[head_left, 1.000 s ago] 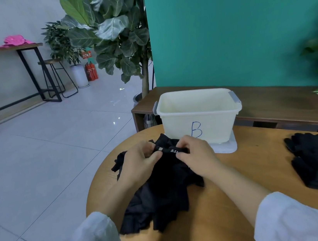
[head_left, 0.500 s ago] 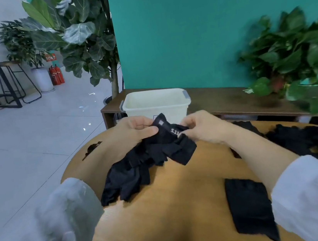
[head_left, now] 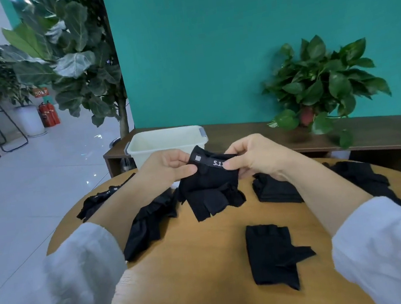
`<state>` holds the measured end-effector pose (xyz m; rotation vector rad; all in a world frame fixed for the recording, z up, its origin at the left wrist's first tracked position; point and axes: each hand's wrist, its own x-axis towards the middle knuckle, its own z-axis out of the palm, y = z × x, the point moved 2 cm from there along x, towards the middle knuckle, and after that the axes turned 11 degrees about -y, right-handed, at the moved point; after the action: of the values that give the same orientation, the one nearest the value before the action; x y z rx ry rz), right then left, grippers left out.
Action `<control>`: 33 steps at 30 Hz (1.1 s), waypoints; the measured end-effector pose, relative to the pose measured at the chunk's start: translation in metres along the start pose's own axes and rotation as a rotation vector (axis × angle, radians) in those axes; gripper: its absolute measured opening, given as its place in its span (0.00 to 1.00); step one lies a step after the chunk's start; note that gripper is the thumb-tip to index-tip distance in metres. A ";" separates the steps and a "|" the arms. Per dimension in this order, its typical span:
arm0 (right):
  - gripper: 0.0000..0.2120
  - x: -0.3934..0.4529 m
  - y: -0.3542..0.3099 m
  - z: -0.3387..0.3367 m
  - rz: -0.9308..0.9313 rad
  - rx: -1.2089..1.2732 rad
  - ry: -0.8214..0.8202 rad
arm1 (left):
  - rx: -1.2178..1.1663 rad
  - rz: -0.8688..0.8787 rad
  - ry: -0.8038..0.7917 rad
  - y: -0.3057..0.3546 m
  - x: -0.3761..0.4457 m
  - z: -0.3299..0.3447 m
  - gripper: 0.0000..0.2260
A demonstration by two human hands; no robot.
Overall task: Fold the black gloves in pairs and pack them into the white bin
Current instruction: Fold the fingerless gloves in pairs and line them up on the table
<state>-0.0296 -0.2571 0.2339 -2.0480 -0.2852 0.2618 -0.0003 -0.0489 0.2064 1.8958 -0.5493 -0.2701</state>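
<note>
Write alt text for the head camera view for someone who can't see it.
Both hands, left and right, pinch the cuff of a black fingerless glove above a round wooden table. More black gloves lie scattered around it, and the white bin stands behind.

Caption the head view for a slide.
Both hands, left and right, pinch a black glove above the table, white bin behind.
</note>
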 end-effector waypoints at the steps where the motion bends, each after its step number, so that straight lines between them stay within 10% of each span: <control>1: 0.06 -0.004 0.002 0.000 0.008 -0.027 0.015 | -0.001 -0.001 0.008 0.001 -0.001 0.004 0.04; 10: 0.03 -0.019 -0.001 -0.006 -0.089 0.083 0.179 | 0.154 -0.109 0.204 0.001 0.007 0.059 0.41; 15: 0.04 -0.026 0.001 -0.023 -0.073 0.047 0.233 | 0.319 -0.187 0.146 -0.002 0.006 0.068 0.45; 24: 0.06 -0.029 0.020 -0.031 -0.078 0.219 0.142 | -0.109 0.103 0.062 0.029 0.014 0.057 0.06; 33: 0.05 -0.041 0.068 -0.025 0.054 0.215 0.086 | -0.062 -0.018 -0.060 -0.001 0.018 0.077 0.13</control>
<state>-0.0549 -0.3220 0.1888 -1.8505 -0.1418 0.2269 -0.0180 -0.1205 0.1775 1.8378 -0.5585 -0.3528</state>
